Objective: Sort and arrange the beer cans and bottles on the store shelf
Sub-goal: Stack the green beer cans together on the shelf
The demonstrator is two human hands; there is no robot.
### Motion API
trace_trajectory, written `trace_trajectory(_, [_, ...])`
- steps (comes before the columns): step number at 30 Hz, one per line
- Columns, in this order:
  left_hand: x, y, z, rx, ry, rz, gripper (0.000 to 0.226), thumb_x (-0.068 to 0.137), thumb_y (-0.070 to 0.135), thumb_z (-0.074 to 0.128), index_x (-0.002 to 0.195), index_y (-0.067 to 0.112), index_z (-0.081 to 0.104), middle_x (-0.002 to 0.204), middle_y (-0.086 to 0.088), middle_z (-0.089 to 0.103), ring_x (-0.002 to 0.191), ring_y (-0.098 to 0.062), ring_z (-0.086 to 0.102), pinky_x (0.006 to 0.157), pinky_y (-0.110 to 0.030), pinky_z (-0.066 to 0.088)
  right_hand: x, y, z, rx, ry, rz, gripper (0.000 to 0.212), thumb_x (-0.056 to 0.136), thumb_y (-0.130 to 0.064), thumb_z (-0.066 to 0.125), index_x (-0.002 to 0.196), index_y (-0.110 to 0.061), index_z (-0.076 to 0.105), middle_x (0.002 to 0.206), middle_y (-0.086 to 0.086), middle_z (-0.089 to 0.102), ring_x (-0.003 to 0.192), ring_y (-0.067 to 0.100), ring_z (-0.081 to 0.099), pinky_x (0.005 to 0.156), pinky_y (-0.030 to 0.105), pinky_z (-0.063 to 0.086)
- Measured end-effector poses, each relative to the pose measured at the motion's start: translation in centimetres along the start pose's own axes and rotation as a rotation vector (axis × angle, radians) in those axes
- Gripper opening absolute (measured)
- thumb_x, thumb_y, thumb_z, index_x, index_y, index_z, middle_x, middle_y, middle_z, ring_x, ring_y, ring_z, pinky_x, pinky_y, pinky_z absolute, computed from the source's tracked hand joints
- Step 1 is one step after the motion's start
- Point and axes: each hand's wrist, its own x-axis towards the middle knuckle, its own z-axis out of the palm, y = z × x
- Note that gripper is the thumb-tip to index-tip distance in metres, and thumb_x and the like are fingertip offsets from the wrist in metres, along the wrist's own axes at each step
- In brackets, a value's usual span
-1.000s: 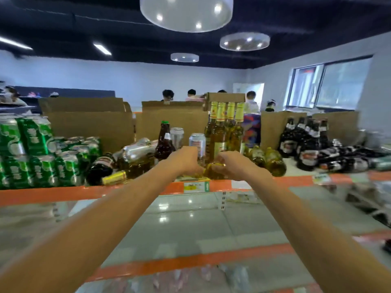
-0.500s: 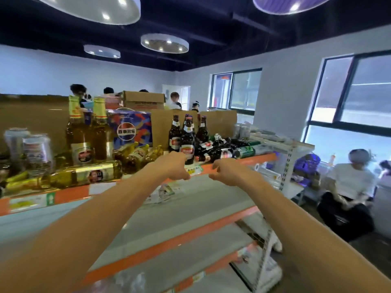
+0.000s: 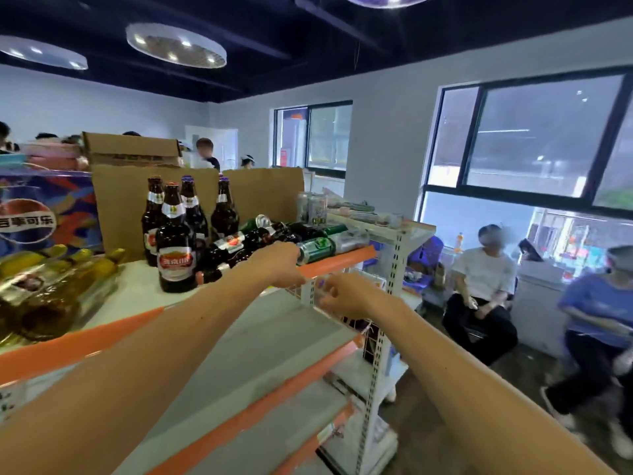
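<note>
Head view puts us at the shelf [image 3: 337,262], right end, where dark bottles [image 3: 236,246] and green cans [image 3: 317,249] lie toppled beside upright bottles [image 3: 175,255]. Our left hand [image 3: 279,265] curls at that heap, its grip hidden; our right hand [image 3: 346,295] hangs loosely curled, seemingly empty, just below. Next, we judge: grasp one toppled bottle and stand it.

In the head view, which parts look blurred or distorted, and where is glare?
Head view: the lying yellow bottles at left are smeared by motion blur; the right hand is soft, so its grip is unclear; the front brown bottle is fairly sharp; the wide lens bends the window frame; the ceiling lamp glares.
</note>
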Motion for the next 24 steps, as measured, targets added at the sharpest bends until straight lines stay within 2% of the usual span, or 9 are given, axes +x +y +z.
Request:
trace_trajectory(2, [4.8,0.4,-0.1,-0.039,0.022,0.02,0.048,0.09,0.037,0.068,0.125,0.009,0.055,0.119,-0.008,0.06,0.102,-0.027,0.06,0.085,-0.042,0.053,3.4,2.1,-1.1,-0.034,-0.019,0.02,0.013,0.096,-0.035,0.06,0.097,-0.023,0.063,0.097,-0.002,0.064,0.083,0.016,0.06,0.073,0.029,0.05])
trace_trajectory(3, [7.0,0.7,-0.3,-0.059,0.034,0.033,0.048,0.09,0.036,0.067,0.127,0.009,0.054,0.121,-0.008,0.06,0.105,-0.028,0.061,0.088,-0.044,0.053,4.9,3.0,-1.9,-0.057,-0.029,0.027,0.013,0.097,-0.032,0.059,0.103,-0.022,0.063,0.101,0.001,0.065,0.087,0.018,0.062,0.074,0.029,0.049])
trace_trajectory(5, [10.8,0.9,-0.4,-0.073,0.054,0.048,0.043,0.089,0.034,0.066,0.123,0.01,0.056,0.117,-0.009,0.062,0.102,-0.028,0.062,0.088,-0.046,0.054,7.8,4.4,-3.4,-0.095,-0.017,0.033,0.036,0.097,-0.033,0.061,0.13,-0.019,0.06,0.124,0.005,0.065,0.106,0.022,0.063,0.089,0.035,0.051])
trace_trajectory(6, [12.9,1.0,-0.3,-0.071,0.066,0.048,0.038,0.088,0.033,0.065,0.119,0.011,0.058,0.111,-0.009,0.063,0.097,-0.028,0.063,0.085,-0.045,0.055,9.6,5.2,-3.9,-0.116,-0.007,0.027,0.042,0.096,-0.035,0.061,0.135,-0.019,0.057,0.131,0.006,0.063,0.111,0.023,0.062,0.094,0.038,0.051])
trace_trajectory(10, [19.2,1.1,1.6,-0.032,0.061,0.029,0.032,0.088,0.028,0.065,0.114,0.011,0.057,0.103,-0.009,0.061,0.088,-0.026,0.062,0.069,-0.039,0.05,15.0,8.2,-4.3,-0.126,-0.028,0.01,0.044,0.095,-0.029,0.058,0.137,-0.017,0.056,0.133,0.008,0.061,0.11,0.025,0.062,0.086,0.036,0.051])
trace_trajectory(15, [24.0,0.2,3.8,0.016,0.028,-0.051,0.035,0.087,0.03,0.069,0.117,0.015,0.058,0.111,-0.005,0.063,0.099,-0.028,0.06,0.085,-0.043,0.044,20.4,10.7,-3.3,-0.15,0.026,-0.072,0.036,0.091,-0.027,0.063,0.125,-0.015,0.058,0.118,0.008,0.064,0.102,0.027,0.063,0.073,0.036,0.049])
trace_trajectory(18, [25.6,0.2,4.5,0.067,-0.038,-0.096,0.037,0.084,0.038,0.075,0.109,0.015,0.061,0.101,-0.002,0.063,0.097,-0.026,0.061,0.096,-0.05,0.044,23.4,11.3,-3.1,-0.181,0.089,-0.148,0.03,0.088,-0.028,0.068,0.115,-0.015,0.062,0.106,0.007,0.064,0.096,0.028,0.063,0.073,0.037,0.05])
trace_trajectory(21, [26.6,0.0,5.7,0.194,-0.049,-0.16,0.043,0.08,0.052,0.073,0.102,0.017,0.06,0.096,0.001,0.063,0.098,-0.026,0.06,0.097,-0.049,0.038,25.8,12.0,-3.1,-0.214,0.093,-0.221,0.045,0.085,-0.029,0.073,0.126,-0.016,0.06,0.114,0.008,0.064,0.102,0.03,0.063,0.081,0.042,0.054])
trace_trajectory(24, [27.2,0.2,6.9,0.266,-0.034,-0.213,0.046,0.074,0.056,0.074,0.096,0.018,0.062,0.088,0.002,0.059,0.091,-0.024,0.053,0.097,-0.052,0.035,27.8,12.8,-2.6,-0.229,0.05,-0.307,0.04,0.081,-0.029,0.076,0.117,-0.018,0.063,0.109,0.007,0.066,0.099,0.029,0.063,0.078,0.039,0.053])
